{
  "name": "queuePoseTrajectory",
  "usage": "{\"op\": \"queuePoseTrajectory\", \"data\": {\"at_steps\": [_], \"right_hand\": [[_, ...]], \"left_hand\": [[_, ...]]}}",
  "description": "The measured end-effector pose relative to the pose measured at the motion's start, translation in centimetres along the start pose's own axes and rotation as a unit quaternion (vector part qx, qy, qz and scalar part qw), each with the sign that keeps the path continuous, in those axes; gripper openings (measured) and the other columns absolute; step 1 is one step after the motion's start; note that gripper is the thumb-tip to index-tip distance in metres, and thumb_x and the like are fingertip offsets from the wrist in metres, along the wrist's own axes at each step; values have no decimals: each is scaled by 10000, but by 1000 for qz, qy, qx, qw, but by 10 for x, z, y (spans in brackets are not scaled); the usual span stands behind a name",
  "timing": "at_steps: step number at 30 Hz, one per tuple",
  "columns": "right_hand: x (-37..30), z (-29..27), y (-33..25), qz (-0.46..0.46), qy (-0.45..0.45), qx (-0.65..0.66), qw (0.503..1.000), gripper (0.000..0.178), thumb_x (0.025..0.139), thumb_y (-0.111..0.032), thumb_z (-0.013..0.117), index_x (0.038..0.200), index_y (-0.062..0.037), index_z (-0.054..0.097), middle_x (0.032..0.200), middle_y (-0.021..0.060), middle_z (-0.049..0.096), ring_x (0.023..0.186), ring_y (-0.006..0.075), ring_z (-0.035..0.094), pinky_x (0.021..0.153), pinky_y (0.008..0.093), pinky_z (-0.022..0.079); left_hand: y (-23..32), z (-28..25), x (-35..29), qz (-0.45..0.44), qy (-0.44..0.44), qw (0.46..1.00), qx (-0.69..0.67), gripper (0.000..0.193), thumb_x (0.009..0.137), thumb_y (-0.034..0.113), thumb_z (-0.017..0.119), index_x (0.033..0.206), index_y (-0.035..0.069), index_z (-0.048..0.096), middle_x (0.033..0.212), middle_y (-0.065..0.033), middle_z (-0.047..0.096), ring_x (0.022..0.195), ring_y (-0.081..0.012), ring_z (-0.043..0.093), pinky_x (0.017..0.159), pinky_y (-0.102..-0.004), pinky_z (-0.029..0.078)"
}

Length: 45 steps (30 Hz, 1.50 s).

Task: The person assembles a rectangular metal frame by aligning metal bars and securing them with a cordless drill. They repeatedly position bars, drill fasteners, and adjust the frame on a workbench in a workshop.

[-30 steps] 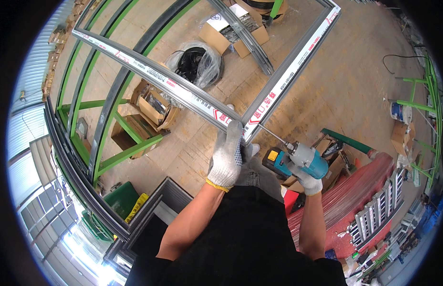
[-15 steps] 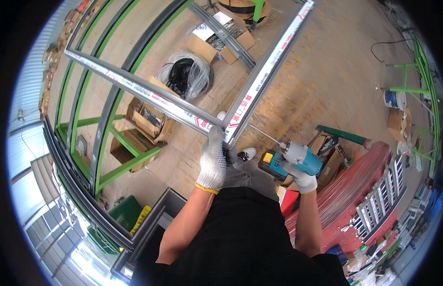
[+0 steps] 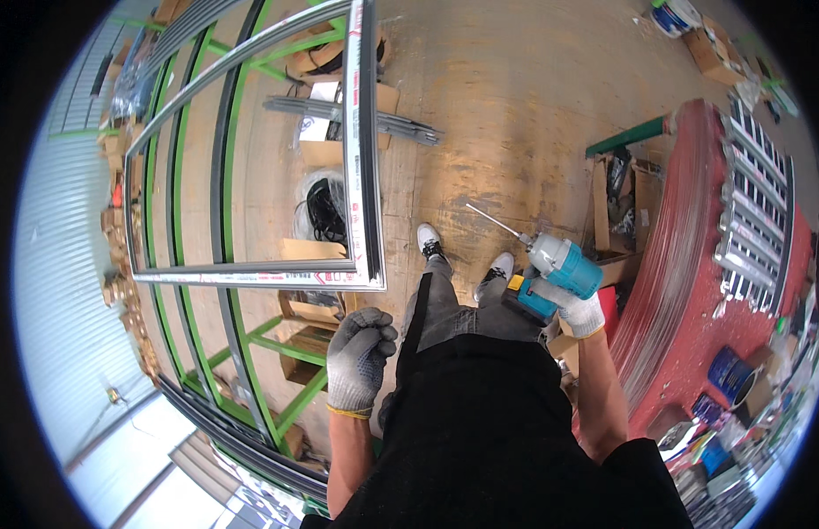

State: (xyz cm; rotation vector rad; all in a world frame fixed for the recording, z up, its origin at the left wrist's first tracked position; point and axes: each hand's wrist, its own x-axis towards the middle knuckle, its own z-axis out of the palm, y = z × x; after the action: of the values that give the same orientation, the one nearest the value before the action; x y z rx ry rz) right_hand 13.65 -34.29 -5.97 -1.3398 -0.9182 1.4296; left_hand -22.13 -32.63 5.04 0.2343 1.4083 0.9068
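Note:
In my right hand [image 3: 575,310] is a teal cordless drill [image 3: 564,268], its long thin bit pointing away from me to the upper left. A grey and white glove covers each hand. My left hand [image 3: 360,360] is raised with its fingers curled in; whether anything small lies inside them is hidden. Just beyond it, and apart from it, is the near right corner of a rectangular metal window frame [image 3: 363,176], partly covered in white printed film. The frame lies across a green rack with dark-topped rails [image 3: 227,176].
Grey metal profiles [image 3: 400,129] and open cardboard boxes sit by the rack. To the right are a plastic-wrapped red bundle [image 3: 669,238], a green bar [image 3: 625,138] and a stack of silver ladder-like parts [image 3: 755,212]. A bucket [image 3: 676,16] stands far right.
My left hand has let go of the frame corner and drawn back toward me, its fingers curling. The frame now appears farther left and turned. The drill remains in my right hand.

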Motion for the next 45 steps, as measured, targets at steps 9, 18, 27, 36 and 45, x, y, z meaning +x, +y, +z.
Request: {"op": "queuePoseTrajectory", "data": {"at_steps": [9,18,27,36,45], "right_hand": [[-58,43,7,-84,112,-184,973,391,833,-60,845,1211,-41,744,1069,89,762,984,224,732,840,352,585],[-103,165,-52,-173,332,-414,830,374,726,-64,834,1094,-96,774,1130,83,769,993,312,739,855,390,587],[-140,271,-14,-22,467,-212,858,508,828,-220,892,1306,-127,751,1290,74,753,1244,266,690,1083,369,511],[-174,301,-4,-69,579,-294,758,320,902,-202,815,1210,-147,751,1146,100,756,1048,333,721,934,396,576],[-176,306,-8,-51,555,-154,816,293,891,-178,825,1165,-109,744,1144,92,754,1045,272,720,964,363,556]], "left_hand": [[75,24,19,-51,-234,971,-2,285,999,66,660,1257,-45,611,1145,-187,697,891,-221,664,637,-254,484],[123,37,69,-182,-367,905,117,268,1014,114,615,1252,-8,607,1016,-134,651,799,-152,622,598,-217,479],[116,57,84,-135,-506,754,397,194,965,95,611,1136,7,635,894,-117,654,696,-180,633,585,-284,532],[113,72,71,-171,-552,696,426,224,1009,132,592,1173,-19,607,831,-111,634,576,-182,599,456,-273,448],[106,62,93,-104,-531,752,377,140,987,148,631,1091,77,569,800,-45,558,553,-119,500,402,-229,350]]}}
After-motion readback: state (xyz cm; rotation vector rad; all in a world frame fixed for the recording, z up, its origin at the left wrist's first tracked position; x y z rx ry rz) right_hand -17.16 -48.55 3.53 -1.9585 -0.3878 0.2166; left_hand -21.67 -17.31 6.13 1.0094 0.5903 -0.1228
